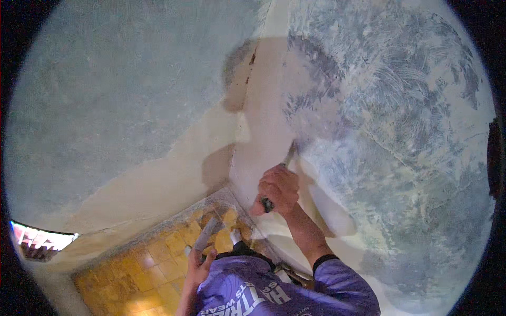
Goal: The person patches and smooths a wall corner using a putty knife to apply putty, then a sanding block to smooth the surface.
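Right hand (278, 189): centre of the frame, fingers curled tightly around the handle of a slim knife (291, 153).
Knife: its tip lies up and slightly right of the right hand, at the right wall (411, 131); the handle end emerges below the fist. Whether the tip touches the plaster cannot be told.
Long axis: runs from lower left to upper right, steeply, roughly in line with the fist.
Nearer hand: the right; the left hand (199, 266) sits lower and to the left, well apart from the knife.
Left hand: pinches a flat grey blade (208, 233) between thumb and fingers, the blade pointing up and rightward over the floor (163, 263).
Corner (246, 79): just left of the knife tip, bounding the right wall against the left wall (116, 95).
Shadows (334, 213): fall on both walls around the knife, darkening the pale plaster.
Lower frame: purple shirt (253, 284) and a foot (235, 236) on yellow tiles.
Lower left: a bright gap (42, 238) beyond the left wall.
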### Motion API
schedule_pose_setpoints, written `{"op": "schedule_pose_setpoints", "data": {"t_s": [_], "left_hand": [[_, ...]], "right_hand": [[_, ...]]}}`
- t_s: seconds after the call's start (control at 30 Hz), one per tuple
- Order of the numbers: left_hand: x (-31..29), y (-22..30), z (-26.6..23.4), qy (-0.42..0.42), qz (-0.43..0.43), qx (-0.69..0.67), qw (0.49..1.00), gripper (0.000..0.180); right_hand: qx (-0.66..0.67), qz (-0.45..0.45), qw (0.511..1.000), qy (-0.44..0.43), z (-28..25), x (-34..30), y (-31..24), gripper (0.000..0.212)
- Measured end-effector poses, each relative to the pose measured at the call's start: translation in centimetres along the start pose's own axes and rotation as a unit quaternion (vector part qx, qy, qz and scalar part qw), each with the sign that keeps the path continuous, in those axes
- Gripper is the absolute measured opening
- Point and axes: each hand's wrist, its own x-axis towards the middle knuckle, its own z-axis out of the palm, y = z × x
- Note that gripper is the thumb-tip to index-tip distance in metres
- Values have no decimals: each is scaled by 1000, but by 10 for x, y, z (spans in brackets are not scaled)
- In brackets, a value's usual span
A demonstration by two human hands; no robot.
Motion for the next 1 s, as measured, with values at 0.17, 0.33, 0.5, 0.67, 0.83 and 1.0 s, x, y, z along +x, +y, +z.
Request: {"op": "schedule_pose_setpoints", "data": {"t_s": [0.17,0.33,0.5,0.67,0.83,1.0], "left_hand": [[1,-27,-7,-12,6,-30,999,39],[0,-11,-6,-13,53,66,996,41],[-6,-1,-2,-14,24,-43,999,41],[-7,21,-2,-44,-1,4,999,40],[-8,-12,-21,-16,20,4,1000,39],[-7,10,-26,-19,-1,-27,999,39]], "right_hand": [[-20,-45,994,-97,1,4,-1,32],[22,-74,991,-105,-2,8,-17,27],[10,-39,999,-22,11,13,-4,21],[-159,-51,986,-11,8,-4,6,24],[-79,-41,993,-78,8,6,0,19],[-26,-79,994,-69,10,29,-14,28]]}}
